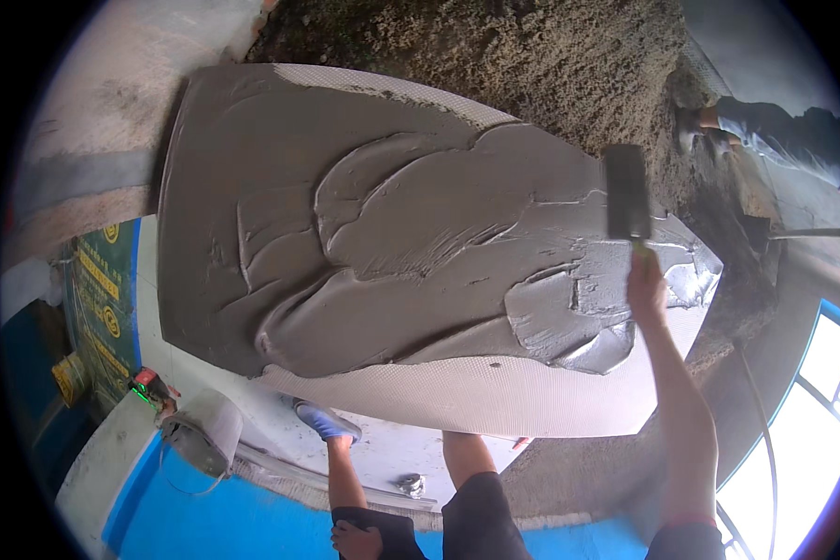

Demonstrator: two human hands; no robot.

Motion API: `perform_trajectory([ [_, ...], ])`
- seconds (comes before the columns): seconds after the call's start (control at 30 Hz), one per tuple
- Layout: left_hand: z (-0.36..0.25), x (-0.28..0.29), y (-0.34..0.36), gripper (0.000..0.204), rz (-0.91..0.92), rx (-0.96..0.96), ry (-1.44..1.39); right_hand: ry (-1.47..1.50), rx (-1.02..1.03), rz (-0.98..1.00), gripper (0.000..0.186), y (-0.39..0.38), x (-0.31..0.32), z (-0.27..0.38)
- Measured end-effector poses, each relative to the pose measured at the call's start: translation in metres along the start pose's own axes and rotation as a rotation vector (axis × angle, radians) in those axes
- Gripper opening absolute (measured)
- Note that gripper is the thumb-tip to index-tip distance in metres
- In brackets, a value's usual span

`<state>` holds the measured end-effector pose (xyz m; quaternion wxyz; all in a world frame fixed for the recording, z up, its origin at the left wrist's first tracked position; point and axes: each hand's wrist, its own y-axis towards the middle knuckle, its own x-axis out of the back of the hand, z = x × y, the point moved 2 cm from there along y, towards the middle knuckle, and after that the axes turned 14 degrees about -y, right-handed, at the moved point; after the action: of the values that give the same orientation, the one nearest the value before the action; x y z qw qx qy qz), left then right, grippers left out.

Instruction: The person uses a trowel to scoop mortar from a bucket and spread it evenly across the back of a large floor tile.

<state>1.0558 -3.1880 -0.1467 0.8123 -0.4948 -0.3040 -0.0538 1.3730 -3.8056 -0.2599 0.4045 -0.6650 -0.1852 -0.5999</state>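
Over mortar (411, 219) the right hand (647, 285) clasps a trowel (627, 191); the left hand (356, 539) rests, its openness unclear.

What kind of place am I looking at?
Probably a room under renovation: grey mortar-like paste coats much of a pale slab, sandy material is heaped beyond it, and the right hand holds a trowel.

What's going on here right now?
A person's right hand grips a flat trowel, its blade over the right part of a pale slab. Gray mortar covers most of the slab in uneven ridges, with bare strips along the near and far edges. The left hand rests by the person's dark shorts.
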Motion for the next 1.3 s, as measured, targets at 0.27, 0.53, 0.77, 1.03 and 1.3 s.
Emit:
perform_trajectory([
  [0.27, 0.004, -0.003, 0.001, 0.066, 0.097, 0.124, -0.015, -0.143, 0.467, 0.230, 0.039, -0.001, -0.027, 0.223],
  [0.53, 0.016, -0.010, 0.000, 0.067, 0.025, 0.017, -0.055, -0.195, 0.352, -0.467, 0.037, 0.126, -0.075, 0.087],
  [0.77, 0.066, -0.049, 0.014, 0.069, -0.075, 0.014, -0.176, 0.200, 0.373, 0.189, 0.037, -0.033, -0.142, 0.148],
  [1.03, 0.072, -0.031, 0.016, 0.066, 0.040, 0.107, -0.253, -0.043, 0.533, 0.830, 0.045, -0.254, -0.135, 0.373],
  [1.3, 0.061, -0.023, 0.022, 0.068, 0.037, 0.115, -0.250, -0.412, 0.851, 0.618, 0.047, -0.247, -0.110, 0.442],
])
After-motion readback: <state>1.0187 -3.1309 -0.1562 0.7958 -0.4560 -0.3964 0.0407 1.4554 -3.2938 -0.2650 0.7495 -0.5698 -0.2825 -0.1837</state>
